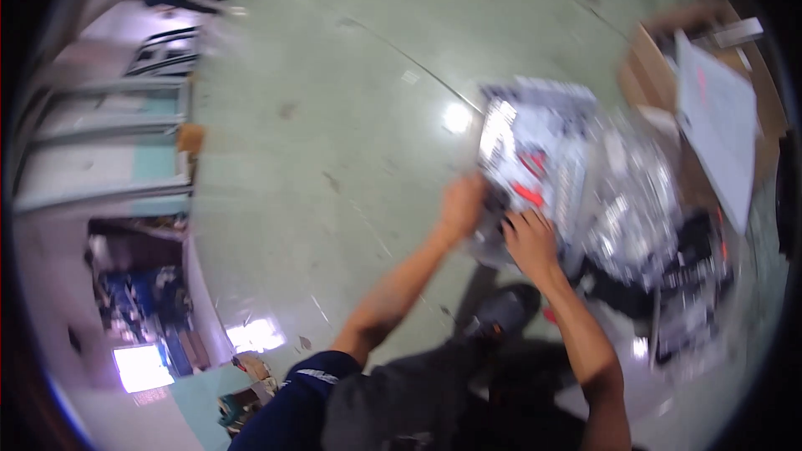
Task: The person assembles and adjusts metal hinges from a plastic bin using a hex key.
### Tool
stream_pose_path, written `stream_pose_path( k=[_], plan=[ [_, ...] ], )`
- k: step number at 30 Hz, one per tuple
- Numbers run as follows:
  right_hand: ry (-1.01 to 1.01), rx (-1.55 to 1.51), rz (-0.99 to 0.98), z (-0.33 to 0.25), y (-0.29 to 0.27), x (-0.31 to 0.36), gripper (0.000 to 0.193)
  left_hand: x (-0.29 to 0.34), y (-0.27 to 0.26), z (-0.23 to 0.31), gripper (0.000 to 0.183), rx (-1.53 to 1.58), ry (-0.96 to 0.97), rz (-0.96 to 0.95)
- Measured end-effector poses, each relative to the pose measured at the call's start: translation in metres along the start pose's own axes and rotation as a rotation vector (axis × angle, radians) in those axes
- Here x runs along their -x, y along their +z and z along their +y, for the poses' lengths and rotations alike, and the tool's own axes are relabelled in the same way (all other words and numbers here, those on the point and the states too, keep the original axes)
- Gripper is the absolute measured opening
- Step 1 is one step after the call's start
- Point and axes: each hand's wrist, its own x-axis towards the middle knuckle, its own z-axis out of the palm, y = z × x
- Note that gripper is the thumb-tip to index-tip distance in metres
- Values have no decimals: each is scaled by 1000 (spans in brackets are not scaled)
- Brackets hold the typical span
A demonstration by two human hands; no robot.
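A: What surrounds the person?

B: A glossy green floor (334, 75), with grey frames (100, 127) at the left and a cardboard box (647, 71) at the right, a white panel (720, 129) slanting across it.

A: Where does the package sit?

B: The plastic-wrapped package (547, 127), red shapes (528, 195) showing on it, is just beyond the person's shoe (505, 311), probably so that both hands can reach it. The clear plastic heap (631, 213) lies just to its right, perhaps kept near for lack of need to move it.

A: And the hands?

B: The left hand (464, 205) is at the package's near left corner, the right hand (530, 238) at its near edge, fingers bent. They are near each other but apart, perhaps to steady that edge. Blur hides whether either is clamped on anything.

A: The arms?

B: Both reach forward from the lower edge, converging; the left slants rightward, the right leans leftward.
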Motion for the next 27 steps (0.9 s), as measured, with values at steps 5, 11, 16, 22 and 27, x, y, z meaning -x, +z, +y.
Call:
stream_pose_path(
  k=[5,11,16,22,27],
  plan=[
    [45,-24,14,1,1,-6,10,-18,-31,0,27,-84,34,62],
    [55,-28,-4,1,-1,8,11,-6,-41,20,24,-99,231,154],
    [192,-204,-14,-21,19,4,11,-3,-39,12,22,121,127,101],
    [397,-229,-10,-46,43,-25,14,-9,-48,9,20,490,-128,-108],
    [392,-178,174,-47,64,-22,13,-4,-41,19,12,466,-27,6]
  ],
)
